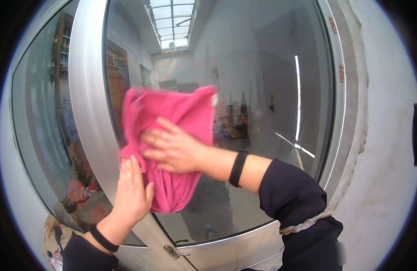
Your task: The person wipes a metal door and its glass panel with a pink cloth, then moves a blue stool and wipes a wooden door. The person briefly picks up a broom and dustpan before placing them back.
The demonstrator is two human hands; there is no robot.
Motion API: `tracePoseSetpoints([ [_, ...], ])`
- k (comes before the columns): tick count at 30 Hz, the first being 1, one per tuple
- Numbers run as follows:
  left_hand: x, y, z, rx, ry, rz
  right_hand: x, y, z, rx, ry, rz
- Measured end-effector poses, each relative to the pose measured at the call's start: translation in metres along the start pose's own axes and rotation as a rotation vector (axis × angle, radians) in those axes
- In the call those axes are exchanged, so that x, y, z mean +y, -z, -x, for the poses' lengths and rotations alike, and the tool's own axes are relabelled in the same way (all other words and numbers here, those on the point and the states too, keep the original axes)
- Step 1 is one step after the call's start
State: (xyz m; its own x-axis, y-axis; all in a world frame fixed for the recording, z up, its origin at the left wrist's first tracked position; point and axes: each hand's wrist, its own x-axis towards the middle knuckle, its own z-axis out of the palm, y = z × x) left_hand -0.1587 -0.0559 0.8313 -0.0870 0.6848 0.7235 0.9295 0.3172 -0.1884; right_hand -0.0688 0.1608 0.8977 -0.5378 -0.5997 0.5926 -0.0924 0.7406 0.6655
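A pink cloth (191, 118) is spread against the glass pane (262, 84) of a metal-framed door, with its lower part hanging in folds. My right hand (174, 149) lies flat on the cloth, fingers apart and slightly blurred, pressing it to the pane. Lower and to the left, my left hand (134, 189) rests with its fingertips at the cloth's left edge, beside the door frame (90, 101). Its palm faces the door, and the thumb stands apart from the fingers. Both wrists wear black bands.
A metal lever handle (176, 252) juts out at the door's bottom left. Hinges (341, 73) line the right frame, next to a pale wall (391, 118). Another glass pane (42, 111) stands at the left, with a tan bag-like item (51, 233) below it.
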Motion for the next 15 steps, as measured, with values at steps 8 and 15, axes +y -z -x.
tracePoseSetpoints([
  [8,0.002,0.04,-0.038,0.003,-0.065,-0.189,0.054,0.044,-0.018,0.03,0.076,-0.229],
  [15,0.012,0.093,-0.265,0.465,0.46,-0.321,0.223,0.181,0.001,0.261,-0.473,0.396],
])
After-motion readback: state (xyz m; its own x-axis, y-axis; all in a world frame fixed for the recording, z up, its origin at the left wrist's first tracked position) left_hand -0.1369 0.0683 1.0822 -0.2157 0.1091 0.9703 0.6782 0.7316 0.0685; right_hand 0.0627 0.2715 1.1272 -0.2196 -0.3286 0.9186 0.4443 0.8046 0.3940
